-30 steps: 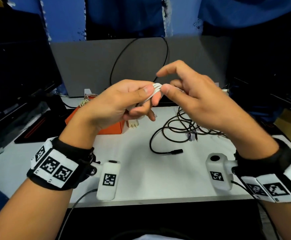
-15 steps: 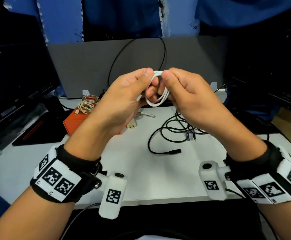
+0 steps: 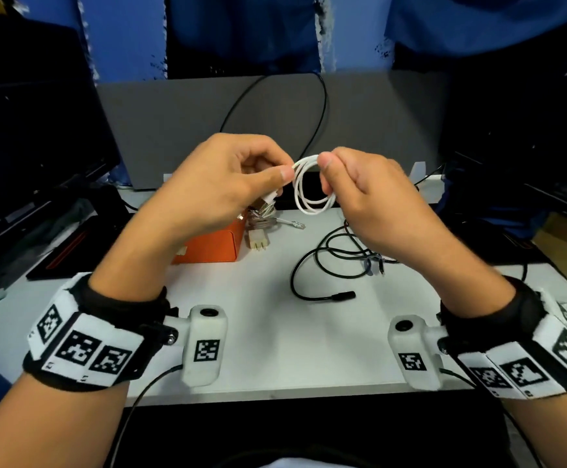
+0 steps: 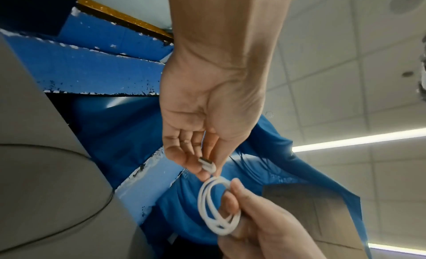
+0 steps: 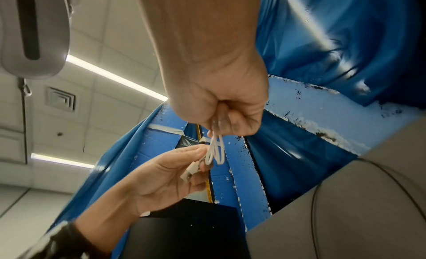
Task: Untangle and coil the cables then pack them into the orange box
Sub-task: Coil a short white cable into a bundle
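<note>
Both hands are raised above the desk, wrists bent so the knuckles face the head camera. The left hand pinches the white USB cable between thumb and forefinger at about 10 o'clock on its loop. The cable's flat white plug with a metal tip lies across the left fingers, which are loosely curled. The right hand pinches the same coil at about 1 o'clock with thumb and forefinger, its other fingers folded inward behind the loop. The cable is smooth, thin and round in section, wound into a few overlapping turns that hang as a small oval between the two hands, clear of the desk.

The orange box sits on the desk at about 8 o'clock from the coil, mostly hidden behind the left hand; it is matte, rectangular and hard-edged. Just beside its right wall lie a bundled clear-sheathed cable and a cream plug with three prongs. At about 5 o'clock from the coil a thin black cable sprawls in loose tangled loops on the pale, smooth desk, ending in a short cylindrical barrel connector. A grey panel stands upright at the desk's far edge, with another black cord arching in front of it.
</note>
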Motion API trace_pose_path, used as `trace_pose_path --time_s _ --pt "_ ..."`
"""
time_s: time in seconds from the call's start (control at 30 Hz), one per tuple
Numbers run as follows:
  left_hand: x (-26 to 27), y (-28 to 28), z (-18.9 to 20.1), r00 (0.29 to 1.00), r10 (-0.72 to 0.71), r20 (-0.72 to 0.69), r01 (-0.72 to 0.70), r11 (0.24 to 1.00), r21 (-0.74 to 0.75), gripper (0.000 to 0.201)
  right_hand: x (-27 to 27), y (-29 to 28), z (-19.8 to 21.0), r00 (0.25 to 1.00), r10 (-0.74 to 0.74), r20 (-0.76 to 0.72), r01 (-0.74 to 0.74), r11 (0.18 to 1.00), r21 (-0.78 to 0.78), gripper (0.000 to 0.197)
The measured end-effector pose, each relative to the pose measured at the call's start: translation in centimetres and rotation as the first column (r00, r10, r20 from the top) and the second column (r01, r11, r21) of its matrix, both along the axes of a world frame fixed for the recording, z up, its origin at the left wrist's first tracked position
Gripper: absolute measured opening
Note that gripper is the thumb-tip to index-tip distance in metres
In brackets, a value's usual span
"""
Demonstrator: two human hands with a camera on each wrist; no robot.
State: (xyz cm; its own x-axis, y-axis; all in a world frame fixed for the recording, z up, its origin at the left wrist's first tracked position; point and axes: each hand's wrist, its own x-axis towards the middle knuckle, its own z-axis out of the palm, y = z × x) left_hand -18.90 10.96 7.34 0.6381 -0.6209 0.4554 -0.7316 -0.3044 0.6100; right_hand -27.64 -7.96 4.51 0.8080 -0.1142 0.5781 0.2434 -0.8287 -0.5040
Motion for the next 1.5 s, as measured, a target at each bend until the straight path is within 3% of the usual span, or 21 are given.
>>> trace_pose_path --time_s 0.1,0.2,0.33,0.37,0.43,0.5,0.53,0.6,0.67,0.77,0.83,0.97,1.07,1.17,1.27,1.37,1.43,1.5 --pt "-0.1 0.3 0.2 0.990 -0.063 -0.130 0.062 0.998 -0.012 0.008 -0.1 0.3 -0.2 0.999 -0.050 -0.012 0.049 0.996 -0.074 0.040" --pt "-0.5 0.0 0.1 0.951 -0.153 -0.268 0.124 0.985 -0.121 0.010 -0.2 0.4 -0.2 0.999 -0.054 0.009 0.054 0.996 -0.072 0.039" --pt "-1.2 -1.1 -0.2 0.958 -0.198 -0.209 0.135 0.951 -0.279 0.007 -0.2 0.6 0.0 1.000 -0.012 -0.006 0.012 0.999 -0.038 0.041" --pt "-1.4 -1.5 -0.4 0.966 -0.197 -0.168 0.137 0.940 -0.313 0.007 -0.1 0.5 0.0 1.000 0.022 -0.020 -0.021 1.000 0.018 0.041" --pt "-1.6 -2.2 -0.9 0.980 -0.183 -0.078 0.143 0.922 -0.360 0.008 0.1 0.2 0.2 0.985 0.166 -0.050 -0.146 0.952 0.270 0.043" --pt "-1.5 -2.6 -1.4 0.994 -0.105 0.038 0.112 0.926 -0.359 0.010 -0.1 0.0 0.5 0.936 0.348 -0.051 -0.264 0.791 0.552 0.042" --pt "-1.3 -2.7 -1.5 0.994 -0.061 0.094 0.090 0.933 -0.348 0.012 -0.2 0.0 0.5 0.915 0.401 -0.048 -0.288 0.731 0.618 0.042" --pt "-1.2 -2.6 -1.4 0.989 -0.052 0.136 0.092 0.946 -0.312 0.017 -0.4 0.0 0.5 0.893 0.446 -0.054 -0.307 0.694 0.652 0.041" --pt "-1.2 -2.2 -1.1 0.985 -0.155 0.071 0.168 0.952 -0.255 0.023 -0.4 0.1 0.5 0.894 0.445 -0.061 -0.306 0.703 0.642 0.041" --pt "-0.9 -1.3 -0.5 0.932 -0.328 -0.153 0.292 0.932 -0.216 0.031 -0.7 0.1 0.7 0.899 0.434 -0.051 -0.315 0.724 0.614 0.042" --pt "-0.6 -0.8 -0.3 0.917 -0.337 -0.214 0.305 0.937 -0.172 0.027 -0.8 0.4 0.7 0.894 0.445 -0.058 -0.323 0.728 0.605 0.042" --pt "-0.8 -1.1 -0.6 0.997 -0.074 -0.029 0.071 0.993 -0.099 0.007 -0.6 1.2 0.3 0.914 0.394 -0.092 -0.278 0.776 0.567 0.043" --pt "-1.6 -2.2 -1.3 0.985 0.123 0.123 -0.101 0.980 -0.172 0.004 -0.2 1.3 0.0 0.938 0.335 -0.091 -0.248 0.830 0.499 0.046" --pt "-2.2 -2.8 -1.8 0.970 0.173 0.170 -0.139 0.971 -0.195 0.009 -0.3 1.0 0.1 0.927 0.358 -0.112 -0.251 0.815 0.523 0.045" --pt "-2.4 -3.2 -2.1 0.947 0.227 0.229 -0.178 0.960 -0.215 0.018 -0.8 0.9 0.3 0.867 0.471 -0.163 -0.305 0.759 0.575 0.042" --pt "-2.3 -3.2 -2.2 0.925 0.245 0.289 -0.201 0.964 -0.175 0.019 -1.1 0.6 0.6 0.849 0.499 -0.171 -0.341 0.766 0.544 0.042" --pt "-1.9 -3.0 -2.0 0.904 0.213 0.371 -0.185 0.977 -0.110 0.005 -1.1 0.3 0.7 0.855 0.491 -0.167 -0.337 0.771 0.540 0.042" --pt "-1.6 -2.7 -1.8 0.928 0.087 0.363 -0.075 0.996 -0.047 0.015 -1.0 0.0 0.8 0.870 0.466 -0.164 -0.319 0.784 0.533 0.041"
